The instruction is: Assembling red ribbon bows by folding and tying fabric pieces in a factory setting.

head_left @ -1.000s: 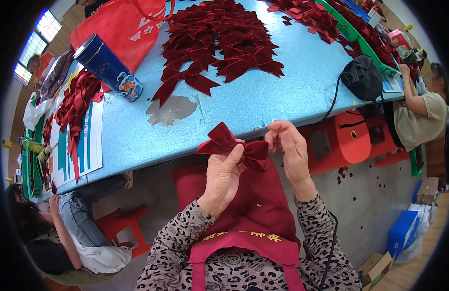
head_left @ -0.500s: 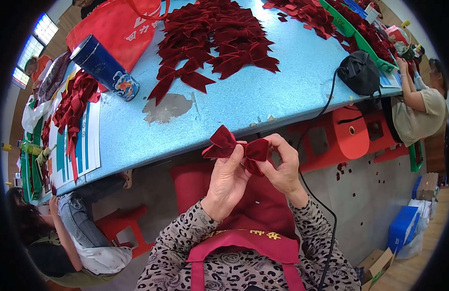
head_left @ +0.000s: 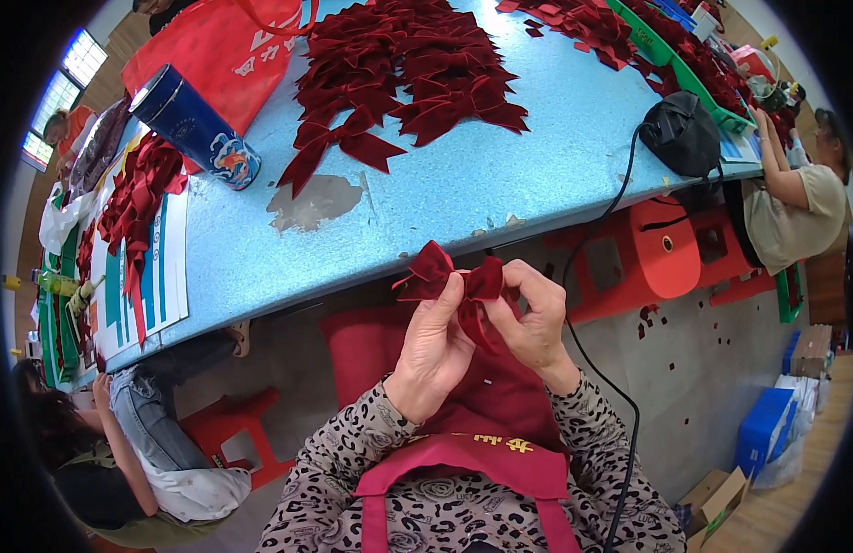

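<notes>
Velvet, dark red: one bow sits pinched between my two hands, just off the near edge of the blue table. My left hand grips its knot from below; my right hand pinches the right loop. Its loops run left to right, one tail hanging toward me. Far across lies one pile of bows, too many to count, beside one blue tumbler.

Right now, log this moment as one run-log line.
left hand: pinches dark red velvet bow | right hand: grips bow's other loop | pile of bows on blue table
</notes>
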A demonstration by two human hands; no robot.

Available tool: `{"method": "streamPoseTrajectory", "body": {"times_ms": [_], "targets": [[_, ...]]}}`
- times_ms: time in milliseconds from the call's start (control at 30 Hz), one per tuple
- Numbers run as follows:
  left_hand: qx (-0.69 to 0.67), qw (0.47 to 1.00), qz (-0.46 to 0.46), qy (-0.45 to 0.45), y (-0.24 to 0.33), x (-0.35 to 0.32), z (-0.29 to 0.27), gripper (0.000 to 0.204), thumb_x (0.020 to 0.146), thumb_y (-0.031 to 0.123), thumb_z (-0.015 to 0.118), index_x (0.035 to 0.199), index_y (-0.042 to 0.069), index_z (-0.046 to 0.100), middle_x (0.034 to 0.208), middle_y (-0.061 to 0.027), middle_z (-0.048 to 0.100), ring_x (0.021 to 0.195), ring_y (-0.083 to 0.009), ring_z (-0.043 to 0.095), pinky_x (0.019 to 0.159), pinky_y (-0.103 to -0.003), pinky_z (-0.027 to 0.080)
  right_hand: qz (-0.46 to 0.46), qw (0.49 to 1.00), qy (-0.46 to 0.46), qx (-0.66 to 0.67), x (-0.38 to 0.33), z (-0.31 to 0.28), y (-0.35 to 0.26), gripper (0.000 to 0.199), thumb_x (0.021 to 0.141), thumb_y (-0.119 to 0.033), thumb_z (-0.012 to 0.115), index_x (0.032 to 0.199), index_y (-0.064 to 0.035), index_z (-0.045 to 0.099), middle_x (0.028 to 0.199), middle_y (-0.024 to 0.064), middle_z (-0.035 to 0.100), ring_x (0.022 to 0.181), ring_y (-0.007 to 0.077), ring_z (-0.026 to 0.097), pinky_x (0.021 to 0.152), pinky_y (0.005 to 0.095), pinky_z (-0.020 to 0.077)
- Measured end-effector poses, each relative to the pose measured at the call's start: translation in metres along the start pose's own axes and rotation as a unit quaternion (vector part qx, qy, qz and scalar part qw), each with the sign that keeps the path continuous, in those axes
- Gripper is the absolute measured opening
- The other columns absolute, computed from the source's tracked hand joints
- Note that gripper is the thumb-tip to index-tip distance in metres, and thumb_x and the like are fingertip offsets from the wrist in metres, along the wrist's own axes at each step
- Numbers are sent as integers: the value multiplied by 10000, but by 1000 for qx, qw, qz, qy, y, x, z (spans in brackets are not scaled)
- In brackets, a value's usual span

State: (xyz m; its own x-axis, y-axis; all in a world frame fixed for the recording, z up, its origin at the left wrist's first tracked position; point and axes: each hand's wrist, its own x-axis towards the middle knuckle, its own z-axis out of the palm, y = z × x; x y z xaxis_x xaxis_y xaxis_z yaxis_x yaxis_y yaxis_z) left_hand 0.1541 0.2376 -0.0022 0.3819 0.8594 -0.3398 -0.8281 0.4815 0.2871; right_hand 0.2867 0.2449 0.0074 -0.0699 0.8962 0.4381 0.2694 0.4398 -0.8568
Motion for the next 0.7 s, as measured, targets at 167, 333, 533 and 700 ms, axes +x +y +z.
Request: {"method": "streamPoseTrajectory", "body": {"times_ms": [167, 333, 533, 700], "targets": [[-72, 996, -56, -7, 2, 7, -15, 225, 885, 259, 575, 1019, 78, 575, 948, -13, 625, 811, -91, 576, 698, -216, 463, 15, 999, 31, -5, 4, 2, 2, 153, 702, -4, 658, 830, 10, 576, 718, 75, 575, 578, 168, 568, 519, 254, 436], [-160, 961, -129, -187, 6, 6, -23, 237, 880, 283, 576, 1014, 87, 578, 963, -14, 619, 883, -94, 575, 778, -212, 467, 5, 999, 19, -42, 8, -1, -15, 145, 699, -14, 671, 811, 7, 580, 696, 79, 570, 554, 160, 571, 494, 249, 435], [-81, 972, -54, 214, -10, -7, 61, 239, 884, 280, 574, 990, 65, 566, 773, 12, 565, 526, -60, 454, 461, -150, 389, -41, 994, 43, -94, 10, -13, -21, 168, 682, 2, 695, 800, 3, 576, 680, 43, 540, 525, 96, 521, 465, 219, 409], [-86, 984, -44, 149, -24, -11, 49, 231, 881, 283, 574, 968, 70, 566, 805, 18, 562, 613, -60, 485, 542, -181, 426, -74, 983, 26, -164, 15, -17, -27, 188, 678, -46, 736, 777, -2, 581, 673, 48, 546, 503, 112, 530, 448, 228, 416]]}}
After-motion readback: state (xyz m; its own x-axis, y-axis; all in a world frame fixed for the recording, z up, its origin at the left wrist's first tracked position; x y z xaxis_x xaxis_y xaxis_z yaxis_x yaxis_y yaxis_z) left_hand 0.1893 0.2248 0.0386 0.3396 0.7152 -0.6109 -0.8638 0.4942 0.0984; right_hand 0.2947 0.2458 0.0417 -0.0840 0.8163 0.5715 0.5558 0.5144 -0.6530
